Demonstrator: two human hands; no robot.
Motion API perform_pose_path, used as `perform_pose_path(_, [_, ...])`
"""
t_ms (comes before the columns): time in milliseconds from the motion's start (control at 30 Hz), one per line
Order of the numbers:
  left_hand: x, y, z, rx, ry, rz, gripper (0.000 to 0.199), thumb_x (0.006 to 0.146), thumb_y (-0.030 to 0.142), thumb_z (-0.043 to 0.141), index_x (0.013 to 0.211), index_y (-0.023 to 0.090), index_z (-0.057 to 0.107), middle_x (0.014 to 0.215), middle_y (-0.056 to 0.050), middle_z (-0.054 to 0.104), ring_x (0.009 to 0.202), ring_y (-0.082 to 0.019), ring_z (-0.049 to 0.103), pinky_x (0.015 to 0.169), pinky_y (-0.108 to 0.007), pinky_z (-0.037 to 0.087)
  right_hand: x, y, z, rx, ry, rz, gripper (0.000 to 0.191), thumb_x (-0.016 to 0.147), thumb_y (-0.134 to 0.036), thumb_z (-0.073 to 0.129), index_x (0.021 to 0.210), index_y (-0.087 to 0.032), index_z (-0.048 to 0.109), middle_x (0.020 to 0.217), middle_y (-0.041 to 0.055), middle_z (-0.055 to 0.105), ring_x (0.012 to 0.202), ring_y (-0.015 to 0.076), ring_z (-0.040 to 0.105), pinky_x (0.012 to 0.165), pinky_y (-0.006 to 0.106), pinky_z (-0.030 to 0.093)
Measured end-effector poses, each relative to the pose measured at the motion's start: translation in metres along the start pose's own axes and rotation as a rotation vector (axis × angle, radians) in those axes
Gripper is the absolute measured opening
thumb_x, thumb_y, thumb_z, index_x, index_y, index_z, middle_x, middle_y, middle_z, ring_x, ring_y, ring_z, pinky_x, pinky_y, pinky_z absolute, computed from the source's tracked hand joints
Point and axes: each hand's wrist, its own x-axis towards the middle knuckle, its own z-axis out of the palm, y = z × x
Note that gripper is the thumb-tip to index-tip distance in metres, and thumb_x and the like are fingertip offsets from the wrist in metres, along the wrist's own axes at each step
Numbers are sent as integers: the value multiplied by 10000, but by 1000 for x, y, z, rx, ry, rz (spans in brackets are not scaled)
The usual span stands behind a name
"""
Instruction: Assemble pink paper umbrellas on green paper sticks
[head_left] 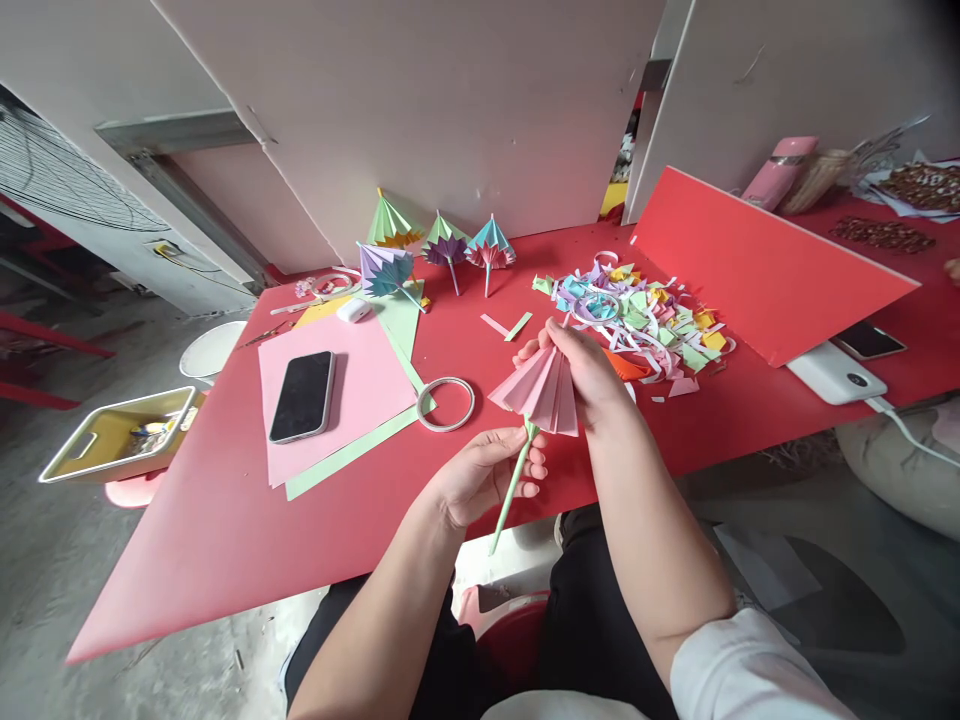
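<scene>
Between my hands is a pink pleated paper umbrella (541, 392) with a rolled green paper handle, tilted above the table's front edge. My right hand (589, 375) is closed around the top and right side of the canopy. Just under the canopy, my left hand (491, 468) pinches the green handle, whose lower end sticks out below the fingers. Left of the umbrella lies a roll of double-sided tape (472, 402). Two short paper strips (517, 327), one pink and one green, lie beyond my hands. The canopy's inside is mostly hidden.
Several finished paper umbrellas (450, 245) stand near the wall. A phone (302, 396) rests on pink paper sheets (375, 375) at left. Coloured paper scraps (645, 310) are heaped at right, before a leaning red board (757, 265). A white power bank (836, 373) with a cable sits beside it.
</scene>
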Motion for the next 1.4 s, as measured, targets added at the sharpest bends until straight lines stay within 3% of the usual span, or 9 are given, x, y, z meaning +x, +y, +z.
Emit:
perform_pose_path(167, [2, -7, 0, -117, -40, -36, 148, 828, 260, 589, 820, 115, 617, 692, -12, 554, 643, -94, 583, 541, -194, 466, -3, -2, 6, 41, -19, 6, 326, 758, -487, 586, 639, -197, 499, 622, 1, 656, 689, 171, 657, 602, 259, 482])
perform_pose_path(300, [2, -8, 5, -36, -18, 5, 178, 838, 286, 572, 823, 115, 621, 689, -27, 568, 638, -102, 573, 594, -220, 462, -1, 0, 5, 36, -26, 16, 331, 756, -484, 593, 629, -196, 487, 586, -7, 638, 666, 169, 656, 590, 255, 477])
perform_pose_path(533, [-4, -2, 17, 547, 327, 213, 344, 834, 441, 530, 856, 130, 675, 813, -73, 651, 797, -175, 586, 801, -307, 432, 5, 2, 4, -80, 90, 6, 333, 728, -490, 614, 618, -201, 492, 533, -15, 621, 596, 172, 641, 551, 260, 461])
perform_pose_path(633, [-5, -2, 18, 728, 419, 249, 338, 815, 459, 541, 804, 150, 677, 790, -53, 657, 816, -188, 581, 799, -300, 412, 3, 1, 7, -140, 107, 2, 332, 747, -499, 586, 620, -207, 495, 528, -16, 621, 562, 170, 629, 533, 262, 441])
perform_pose_path(700, [-5, -3, 16, 768, 458, 265, 322, 804, 455, 552, 775, 158, 672, 770, -45, 661, 801, -191, 585, 772, -294, 411, 0, -1, 11, -192, 94, -37, 326, 771, -492, 564, 622, -209, 502, 550, -16, 632, 606, 168, 640, 604, 274, 452])
perform_pose_path(867, [-4, -5, 8, 733, 445, 281, 329, 791, 464, 560, 699, 163, 654, 735, -45, 657, 766, -195, 594, 749, -291, 422, -9, -8, 20, -243, 55, -120, 311, 797, -465, 547, 626, -208, 509, 621, -11, 658, 742, 174, 658, 791, 296, 429])
perform_pose_path(1033, [-5, -5, 5, 642, 419, 274, 324, 765, 460, 602, 683, 153, 667, 716, -58, 661, 783, -209, 602, 767, -300, 432, -14, -14, 26, -286, 12, -102, 303, 829, -439, 515, 635, -207, 497, 634, -3, 665, 780, 167, 641, 827, 295, 398])
perform_pose_path(1233, [-4, -9, -2, 328, 237, 219, 289, 756, 390, 650, 654, 120, 649, 576, -41, 617, 526, -125, 541, 615, -273, 430, -11, -14, 26, -277, 5, -100, 313, 832, -439, 507, 626, -205, 485, 614, -8, 659, 756, 172, 647, 819, 301, 399])
perform_pose_path(1400, [-4, -8, -8, 188, 262, 209, 265, 694, 352, 721, 611, 111, 650, 567, -31, 606, 464, -80, 507, 548, -229, 393, -10, -17, 26, -201, -31, -67, 311, 820, -456, 518, 633, -210, 488, 608, -7, 653, 746, 184, 656, 767, 301, 435])
